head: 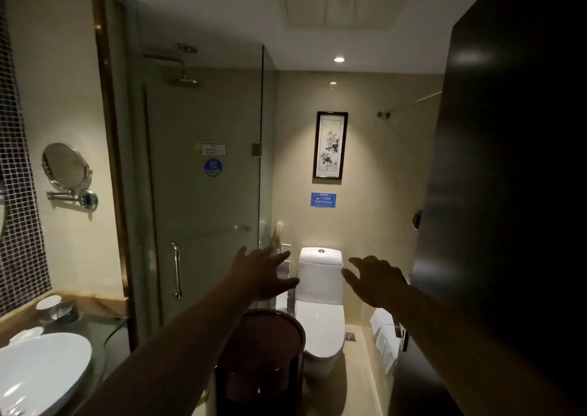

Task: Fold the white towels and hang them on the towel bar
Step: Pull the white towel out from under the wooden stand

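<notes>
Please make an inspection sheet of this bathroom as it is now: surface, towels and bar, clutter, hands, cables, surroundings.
Surface: sink counter, holds basin and small dishes.
Job's things: white towels low on right wall beside toilet; towel bar high on right wall, bare.
Clutter: dark round bin.
Grips: left hand and right hand open, empty.
Cables: nothing seen.
Surroundings: glass shower door, dark door, framed picture.
</notes>
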Demonstrator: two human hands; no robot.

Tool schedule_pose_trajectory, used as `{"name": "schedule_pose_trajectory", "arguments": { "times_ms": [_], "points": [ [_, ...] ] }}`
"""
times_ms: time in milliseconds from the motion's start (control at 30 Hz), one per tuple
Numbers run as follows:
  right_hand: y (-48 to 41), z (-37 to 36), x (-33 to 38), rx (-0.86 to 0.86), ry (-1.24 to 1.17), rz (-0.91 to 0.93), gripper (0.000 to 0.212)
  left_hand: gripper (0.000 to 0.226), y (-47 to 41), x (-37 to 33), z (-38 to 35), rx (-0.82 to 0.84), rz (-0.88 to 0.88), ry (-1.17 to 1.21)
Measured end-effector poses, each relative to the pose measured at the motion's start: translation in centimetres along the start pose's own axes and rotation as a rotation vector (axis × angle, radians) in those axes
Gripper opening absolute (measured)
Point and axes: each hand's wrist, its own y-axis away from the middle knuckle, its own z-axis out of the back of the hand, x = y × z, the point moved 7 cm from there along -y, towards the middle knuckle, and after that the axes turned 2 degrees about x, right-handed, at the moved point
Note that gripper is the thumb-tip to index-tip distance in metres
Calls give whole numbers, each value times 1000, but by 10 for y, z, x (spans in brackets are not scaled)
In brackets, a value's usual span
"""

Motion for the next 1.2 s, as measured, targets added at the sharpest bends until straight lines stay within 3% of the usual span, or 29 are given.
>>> {"name": "schedule_pose_trajectory", "arguments": {
  "times_ms": [233,700,933,1200],
  "points": [
    [-45,-45,6,79,64,31,61,82,-47,4,-30,-33,-23,-11],
    [-169,-66,63,16,94,95,58,83,-176,57,-95,67,-112,-56],
    [-271,-35,95,-43,101,246,56,79,-269,63,-55,-59,-57,-19],
    [-372,-77,115,32,14,288,57,79,-324,122,-90,-22,71,-116]
  ]
}}
